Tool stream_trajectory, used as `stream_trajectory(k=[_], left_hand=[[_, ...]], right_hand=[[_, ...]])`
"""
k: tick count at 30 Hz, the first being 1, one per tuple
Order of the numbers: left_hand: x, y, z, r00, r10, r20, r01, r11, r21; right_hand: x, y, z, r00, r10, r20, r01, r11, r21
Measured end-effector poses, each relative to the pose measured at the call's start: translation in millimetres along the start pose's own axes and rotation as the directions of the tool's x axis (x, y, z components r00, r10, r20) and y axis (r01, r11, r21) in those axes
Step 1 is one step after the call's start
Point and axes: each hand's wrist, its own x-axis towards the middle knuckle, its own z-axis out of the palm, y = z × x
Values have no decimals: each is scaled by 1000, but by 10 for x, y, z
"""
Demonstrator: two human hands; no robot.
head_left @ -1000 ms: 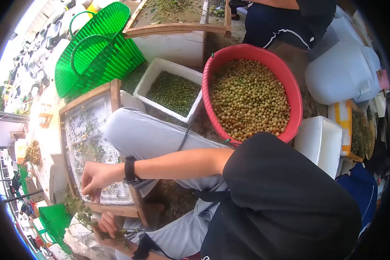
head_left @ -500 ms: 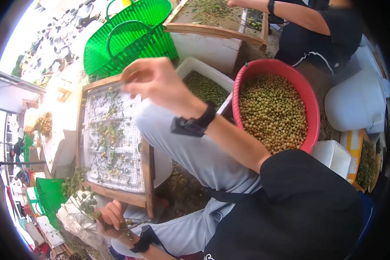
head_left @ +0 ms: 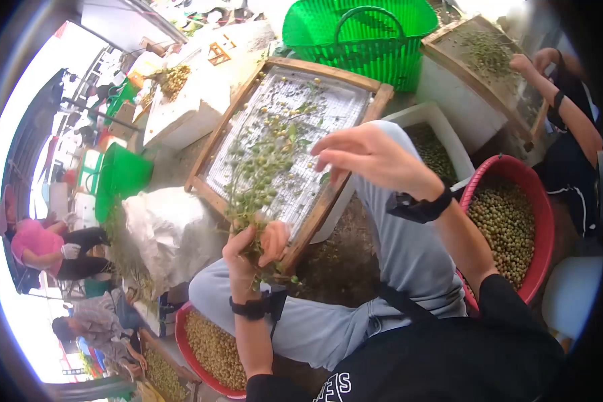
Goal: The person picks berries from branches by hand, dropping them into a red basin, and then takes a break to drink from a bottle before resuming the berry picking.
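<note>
Left hand point(head_left: 240, 254) gripping sprig point(head_left: 254, 175); right hand point(head_left: 376, 158) hovering half-open.
Stem grip by mesh frame's point(head_left: 316, 218) near corner should be sparing berries point(head_left: 266, 191).

Pretty scraggly leafy bunch point(head_left: 253, 181) tbh, thin stems loaded with little round green fruit, base gripped in the left hand point(head_left: 253, 246), top fanning out over the wood-framed mesh screen point(head_left: 321, 71).
</note>
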Motion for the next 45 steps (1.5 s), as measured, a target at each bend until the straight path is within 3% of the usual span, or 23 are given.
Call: stream_trajectory(k=[2,3,4,5,6,8,12,14,17,20,22,23,24,25,27,30,36,37,41,44,45], left_hand=[[56,-21,26,990,35,135,-41,998,44],[9,-40,25,999,-4,36,4,1000,-15],[-12,-86,-54,1000,6,0,-6,1000,-12],[19,-52,-28,993,46,111,-55,995,80],[11,-99,-62,991,73,112,-79,995,53],[-45,-143,-154,1000,16,19,-17,999,45],[-39,-165,-71,999,-27,-18,28,999,40],[-40,-152,-49,996,-83,-35,87,989,119],[0,-149,-35,996,-89,-6,89,985,149],[57,-98,59,993,-113,44,106,986,132],[27,-112,-16,994,-97,50,92,990,109],[25,81,279,973,-168,-160,175,984,35],[23,77,256,964,-196,-178,204,979,27],[6,-19,99,961,-239,-141,214,962,-170],[7,111,183,945,-277,-172,250,954,-163],[35,45,78,985,-173,6,173,979,-112],[-25,119,125,972,-218,-84,205,968,-143],[-19,94,87,978,-205,-45,198,972,-126],[-93,158,89,983,-182,-7,178,969,-174],[-129,185,31,988,-152,-4,150,977,-151],[-118,165,0,992,-126,25,129,978,-167]], right_hand=[[124,33,225,982,-34,185,29,999,25],[162,93,299,973,-38,228,14,994,108],[150,145,368,976,-96,195,53,975,215],[152,277,394,978,-77,195,22,962,274],[162,371,394,975,-64,212,-11,941,338],[124,358,382,974,-74,216,4,951,309],[137,465,503,983,-124,138,69,935,348],[101,445,489,980,-49,194,-37,908,417],[78,501,538,985,-1,172,-90,852,516],[37,419,426,984,0,179,-81,891,447],[28,340,381,990,-19,137,-31,935,353],[51,345,400,991,6,137,-66,897,438],[59,305,415,993,20,118,-73,886,459],[77,317,428,993,75,89,-104,913,393],[75,262,464,987,162,6,-153,916,372],[65,328,461,975,190,-115,-121,887,446],[53,312,565,974,162,-158,-96,929,357],[61,380,552,976,145,-165,-74,924,376],[119,409,450,903,177,-390,-29,934,357],[53,195,208,888,60,-457,62,967,247],[3,74,93,863,-17,-505,156,959,235]])
